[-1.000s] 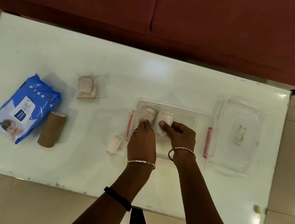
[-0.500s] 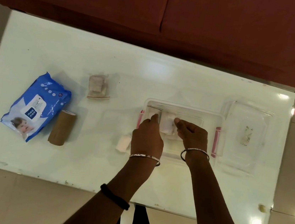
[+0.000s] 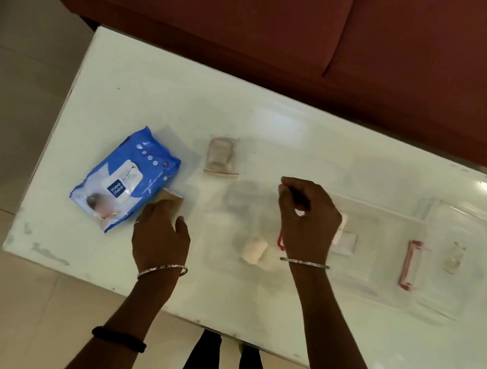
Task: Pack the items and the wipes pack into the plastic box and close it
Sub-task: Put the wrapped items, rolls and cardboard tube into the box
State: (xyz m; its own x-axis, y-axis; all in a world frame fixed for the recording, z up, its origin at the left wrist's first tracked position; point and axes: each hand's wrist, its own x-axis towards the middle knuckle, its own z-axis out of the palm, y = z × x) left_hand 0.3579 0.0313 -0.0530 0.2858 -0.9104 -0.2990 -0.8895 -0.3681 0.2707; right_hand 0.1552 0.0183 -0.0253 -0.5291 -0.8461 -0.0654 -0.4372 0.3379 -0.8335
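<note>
My left hand (image 3: 160, 237) is closed over the brown bandage roll (image 3: 172, 198), which lies against the blue wipes pack (image 3: 126, 182) at the table's left. My right hand (image 3: 308, 220) hovers over the left end of the clear plastic box (image 3: 378, 277), fingers curled loosely, nothing visible in it. White gauze rolls (image 3: 347, 240) lie inside the box, partly hidden by that hand. A pale roll (image 3: 254, 251) rests on the table just left of the box. A small zip bag (image 3: 221, 157) with a pinkish item lies farther back.
The box's clear lid (image 3: 460, 229) lies flat to the right of the box, past its red latch (image 3: 409, 266). A red sofa (image 3: 254, 32) runs along the white table's far edge (image 3: 307, 106). My legs show below the near edge.
Both hands have left the inside of the box. My left hand swung left onto the brown roll, my right hand lifted over the box's left end, and the view shifted so everything sits farther right.
</note>
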